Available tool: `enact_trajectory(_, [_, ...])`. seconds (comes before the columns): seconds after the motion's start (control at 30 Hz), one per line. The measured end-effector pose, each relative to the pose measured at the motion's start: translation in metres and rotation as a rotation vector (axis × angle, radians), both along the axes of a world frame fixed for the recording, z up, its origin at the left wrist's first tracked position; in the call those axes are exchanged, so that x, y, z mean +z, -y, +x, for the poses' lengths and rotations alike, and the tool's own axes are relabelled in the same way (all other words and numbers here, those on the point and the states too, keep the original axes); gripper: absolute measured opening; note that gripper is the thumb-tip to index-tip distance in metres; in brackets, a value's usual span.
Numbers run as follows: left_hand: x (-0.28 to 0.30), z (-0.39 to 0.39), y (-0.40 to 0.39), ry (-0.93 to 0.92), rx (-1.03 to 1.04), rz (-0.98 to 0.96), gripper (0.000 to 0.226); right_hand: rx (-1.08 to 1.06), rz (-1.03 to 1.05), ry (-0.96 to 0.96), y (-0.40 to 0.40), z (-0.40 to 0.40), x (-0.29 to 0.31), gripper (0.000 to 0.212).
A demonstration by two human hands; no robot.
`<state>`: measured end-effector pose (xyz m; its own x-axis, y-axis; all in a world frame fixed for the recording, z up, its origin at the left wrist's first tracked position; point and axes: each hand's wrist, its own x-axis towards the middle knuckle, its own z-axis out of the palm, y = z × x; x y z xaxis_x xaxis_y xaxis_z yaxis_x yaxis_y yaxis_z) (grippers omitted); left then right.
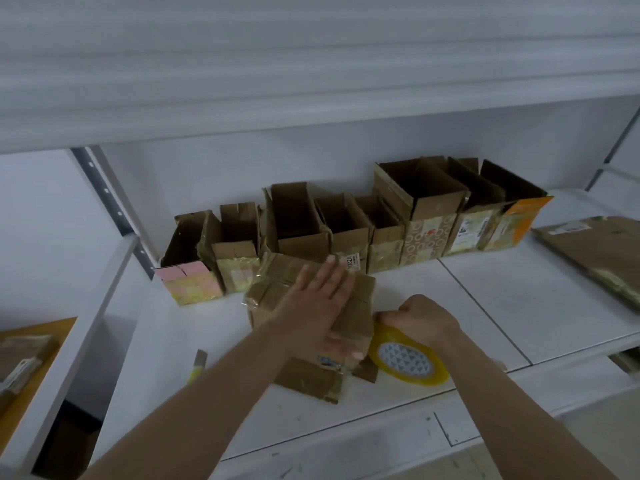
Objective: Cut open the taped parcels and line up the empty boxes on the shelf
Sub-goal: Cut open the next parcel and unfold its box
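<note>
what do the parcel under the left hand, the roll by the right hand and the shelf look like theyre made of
Parcel: brown corrugated cardboard by its look, matte, with glossy clear tape in bands across it.
Tape roll: translucent yellowish plastic film, shiny, wound on a core with a printed triangle pattern.
Shelf: smooth white panels, probably painted metal, with seams between the panels.

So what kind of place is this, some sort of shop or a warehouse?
Probably a stockroom or packing area, though I can't be sure. Plain white metal shelving carries a row of opened cardboard boxes, and a roll of packing tape lies beside a taped parcel under the person's hands.
</note>
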<state>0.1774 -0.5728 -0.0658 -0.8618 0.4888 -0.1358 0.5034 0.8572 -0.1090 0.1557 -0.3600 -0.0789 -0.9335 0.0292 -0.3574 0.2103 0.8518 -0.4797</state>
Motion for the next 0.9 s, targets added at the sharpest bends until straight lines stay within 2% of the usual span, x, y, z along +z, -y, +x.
enact_trajectory(0.07, [-0.007, 0.013, -0.019, 0.000, -0.008, 0.040, 0.101, 0.029, -0.019, -0.023, 0.000, 0.002, 0.000, 0.046])
enact_trajectory(0.13, [-0.013, 0.015, -0.023, -0.013, 0.017, 0.044, 0.091, 0.093, -0.105, -0.024, 0.000, 0.005, 0.002, 0.039])
enact_trajectory(0.3, [-0.016, 0.012, -0.018, -0.030, 0.020, 0.037, 0.090, 0.157, -0.328, 0.011, -0.002, 0.012, 0.007, 0.024])
enact_trajectory(0.43, [-0.017, 0.026, -0.018, -0.079, 0.074, 0.046, 0.097, 0.152, -0.368, -0.029, 0.000, 0.014, 0.005, 0.016])
enact_trajectory(0.5, [-0.019, 0.038, -0.008, -0.134, 0.147, 0.223, 0.107, 0.140, -0.301, -0.073, 0.003, 0.013, 0.001, 0.016])
enact_trajectory(0.53, [-0.020, 0.046, 0.000, -0.195, 0.197, 0.398, 0.105, 0.123, -0.241, -0.101, 0.005, 0.014, 0.000, 0.018])
enact_trajectory(0.6, [-0.028, 0.063, 0.020, -0.388, 0.364, 0.796, 0.086, 0.103, -0.121, -0.159, 0.008, 0.017, -0.001, 0.021])
enact_trajectory(0.67, [-0.038, 0.077, 0.046, -0.576, 0.648, 0.983, 0.065, 0.099, -0.082, -0.188, 0.010, 0.019, -0.002, 0.024])
enact_trajectory(0.73, [-0.051, 0.085, 0.076, -0.561, 0.900, 0.893, 0.050, 0.100, -0.074, -0.188, 0.011, 0.019, -0.002, 0.025])
enact_trajectory(0.83, [-0.071, 0.097, 0.101, -0.095, 1.139, 0.443, 0.054, 0.104, -0.061, -0.177, 0.011, 0.019, 0.000, 0.026])
enact_trajectory(0.87, [-0.076, 0.099, 0.104, 0.032, 1.176, 0.343, 0.055, 0.104, -0.050, -0.174, 0.011, 0.019, 0.001, 0.026])
enact_trajectory(0.9, [-0.079, 0.102, 0.106, 0.072, 1.199, 0.286, 0.053, 0.107, -0.040, -0.174, 0.012, 0.019, 0.002, 0.026])
